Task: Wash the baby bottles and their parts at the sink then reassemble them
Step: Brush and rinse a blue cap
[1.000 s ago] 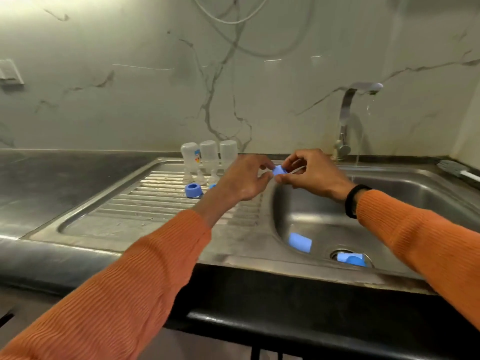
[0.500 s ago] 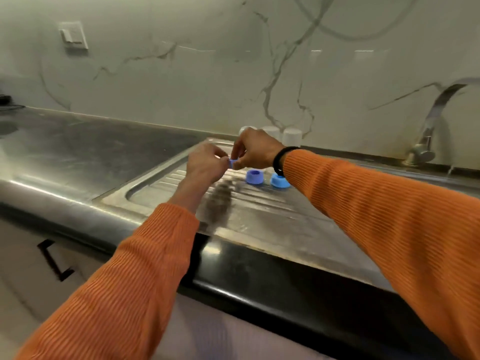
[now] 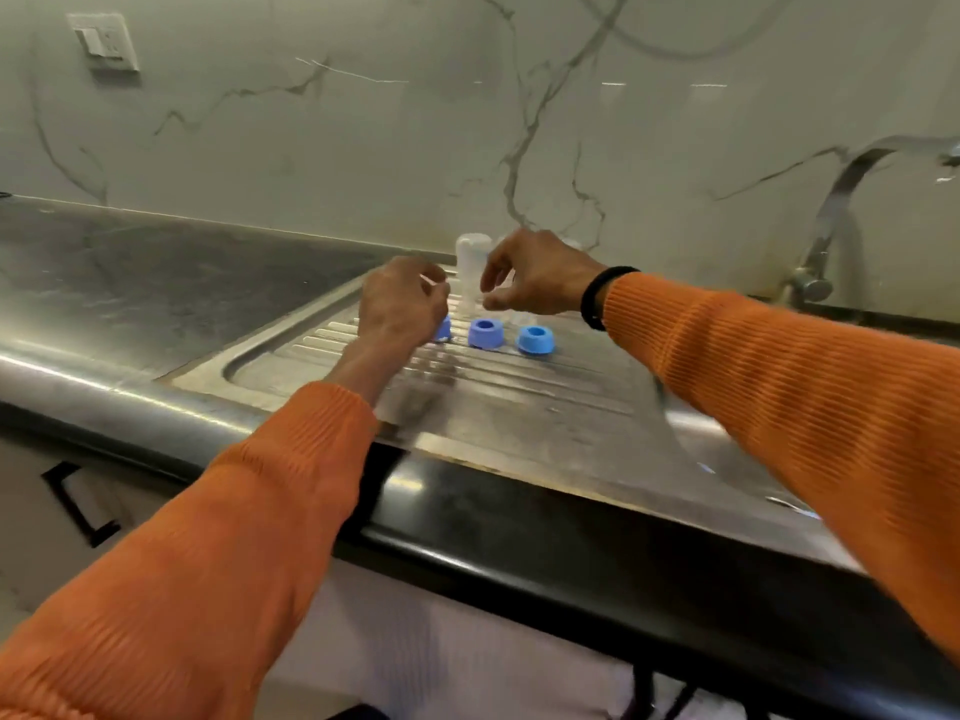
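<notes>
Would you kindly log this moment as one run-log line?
stage: parts drying | left hand: over a blue ring | right hand: at clear bottle | blue rings: on drainboard

I see no readable text, labels, brands, numbers or signs here. The clear bottle (image 3: 471, 262) at the back of the draining board shows no print I can make out, the blue rings (image 3: 486, 333) are plain, and the wall switch plate (image 3: 105, 42) carries no marking I can read.
</notes>
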`<state>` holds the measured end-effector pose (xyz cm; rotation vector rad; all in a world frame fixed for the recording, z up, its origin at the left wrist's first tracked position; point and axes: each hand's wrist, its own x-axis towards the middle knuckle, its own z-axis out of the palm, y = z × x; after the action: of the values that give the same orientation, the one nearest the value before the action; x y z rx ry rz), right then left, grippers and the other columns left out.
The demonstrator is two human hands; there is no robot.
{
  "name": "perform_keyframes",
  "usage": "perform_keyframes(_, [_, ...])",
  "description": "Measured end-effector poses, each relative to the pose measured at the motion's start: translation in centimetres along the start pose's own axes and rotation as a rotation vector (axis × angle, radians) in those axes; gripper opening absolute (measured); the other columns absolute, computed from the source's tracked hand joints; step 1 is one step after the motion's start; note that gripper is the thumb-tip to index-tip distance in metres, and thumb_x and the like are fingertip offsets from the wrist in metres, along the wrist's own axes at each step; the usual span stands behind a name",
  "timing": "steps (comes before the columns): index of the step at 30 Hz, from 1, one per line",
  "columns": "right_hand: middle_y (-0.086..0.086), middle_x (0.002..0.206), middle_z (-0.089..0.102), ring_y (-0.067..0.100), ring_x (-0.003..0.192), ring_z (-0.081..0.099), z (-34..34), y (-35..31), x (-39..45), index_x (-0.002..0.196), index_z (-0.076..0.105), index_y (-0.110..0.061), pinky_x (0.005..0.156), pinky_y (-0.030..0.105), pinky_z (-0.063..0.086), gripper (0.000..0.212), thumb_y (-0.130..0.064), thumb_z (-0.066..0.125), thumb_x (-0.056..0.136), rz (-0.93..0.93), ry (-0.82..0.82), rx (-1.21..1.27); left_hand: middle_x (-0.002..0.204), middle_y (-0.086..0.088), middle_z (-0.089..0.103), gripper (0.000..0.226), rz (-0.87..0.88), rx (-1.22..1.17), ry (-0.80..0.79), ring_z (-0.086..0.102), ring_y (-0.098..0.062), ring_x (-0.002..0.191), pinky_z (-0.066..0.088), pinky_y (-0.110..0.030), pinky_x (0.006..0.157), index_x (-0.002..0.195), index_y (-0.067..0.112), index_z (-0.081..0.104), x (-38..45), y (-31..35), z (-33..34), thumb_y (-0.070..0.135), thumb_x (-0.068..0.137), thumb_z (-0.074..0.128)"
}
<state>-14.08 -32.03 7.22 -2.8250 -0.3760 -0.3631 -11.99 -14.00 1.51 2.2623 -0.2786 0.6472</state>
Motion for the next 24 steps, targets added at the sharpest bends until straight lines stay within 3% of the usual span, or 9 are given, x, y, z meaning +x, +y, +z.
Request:
perform_keyframes(3, [-0.005, 0.104, 0.074, 0.011, 0.096, 0.066, -3.5, 4.0, -4.4, 0.104, 0.078, -0.02, 0.074, 0.02, 0.049, 0.02, -0.032, 0.08, 0.089, 0.057, -0.001, -0.054, 0.094, 0.0, 0.078, 0.018, 0.174, -0.004, -0.07, 0.071, -0.02, 0.092, 0.05, -0.027, 0.091, 0.107, 0.019, 0.077, -0.5, 3.6, 1.0, 0.024, 0.092, 0.068])
perform_keyframes(7, [-0.008, 0.091, 0.075, 0.009, 0.084, 0.069, -6.7, 10.8, -12.0, 0.097, 0.079, -0.023, 0.074, 0.026, 0.053, 0.013, -0.032, 0.079, 0.088, 0.159, -0.058, -0.138, 0.091, 0.001, 0.076, 0.016, 0.371, -0.051, -0.233, 0.068, -0.013, 0.084, 0.044, -0.02, 0.084, 0.103, 0.019, 0.078, -2.7, 11.4, 3.5, 0.025, 0.092, 0.069])
perform_keyframes(11, [-0.011, 0.078, 0.076, 0.0, 0.067, 0.068, -7.4, 17.4, -19.6, 0.097, 0.078, -0.021, 0.073, 0.03, 0.058, 0.012, -0.027, 0.081, 0.087, 0.3, -0.295, -0.136, 0.099, -0.004, 0.077, 0.019, 0.554, -0.016, -0.489, 0.071, -0.018, 0.094, 0.046, -0.02, 0.083, 0.107, 0.018, 0.079, -6.1, 19.3, 8.5, 0.025, 0.093, 0.069])
perform_keyframes(13, [-0.007, 0.076, 0.076, 0.0, 0.057, 0.065, -7.0, 20.2, -22.9, 0.1, 0.077, -0.019, 0.061, 0.027, 0.056, 0.014, -0.023, 0.082, 0.088, 0.413, -0.435, -0.133, 0.107, -0.004, 0.077, 0.021, 0.621, 0.079, -0.66, 0.071, -0.019, 0.101, 0.048, -0.024, 0.088, 0.111, 0.017, 0.079, -7.9, 22.5, 12.2, 0.026, 0.093, 0.07])
perform_keyframes(15, [-0.002, 0.079, 0.077, 0.005, 0.06, 0.067, -6.0, 22.7, -25.4, 0.103, 0.075, -0.022, 0.055, 0.021, 0.052, 0.02, -0.025, 0.084, 0.085, 0.516, -0.533, -0.195, 0.104, -0.001, 0.077, 0.024, 0.603, 0.167, -0.858, 0.071, -0.015, 0.093, 0.051, -0.025, 0.083, 0.115, 0.016, 0.078, -9.5, 24.7, 15.7, 0.025, 0.093, 0.072])
perform_keyframes(18, [0.001, 0.09, 0.079, 0.014, 0.08, 0.076, -4.4, 25.6, -27.2, 0.109, 0.071, -0.025, 0.061, 0.022, 0.058, 0.034, -0.028, 0.087, 0.08, 0.627, -0.629, -0.18, 0.088, 0.002, 0.077, 0.024, 0.486, 0.247, -1.137, 0.073, -0.013, 0.076, 0.055, -0.024, 0.065, 0.112, 0.015, 0.078, -10.9, 27.0, 19.8, 0.024, 0.089, 0.076])
perform_keyframes(21, [0.001, 0.096, 0.079, 0.013, 0.084, 0.076, -3.0, 27.2, -27.9, 0.113, 0.069, -0.026, 0.067, 0.023, 0.061, 0.041, -0.029, 0.089, 0.078, 0.665, -0.643, -0.087, 0.106, 0.001, 0.077, 0.034, 0.417, 0.389, -1.325, 0.074, -0.017, 0.092, 0.052, -0.027, 0.064, 0.124, 0.017, 0.071, -11.6, 28.6, 22.3, 0.029, 0.092, 0.074])
perform_keyframes(24, [0.001, 0.092, 0.08, 0.011, 0.08, 0.077, -1.6, 27.9, -28.3, 0.113, 0.072, -0.022, 0.067, 0.025, 0.062, 0.039, -0.031, 0.089, 0.08, 0.69, -0.646, 0.048, 0.122, -0.003, 0.072, 0.036, 0.374, 0.45, -1.441, 0.068, -0.019, 0.096, 0.051, -0.026, 0.065, 0.136, 0.015, 0.064, -12.3, 29.0, 24.3, 0.025, 0.102, 0.062])
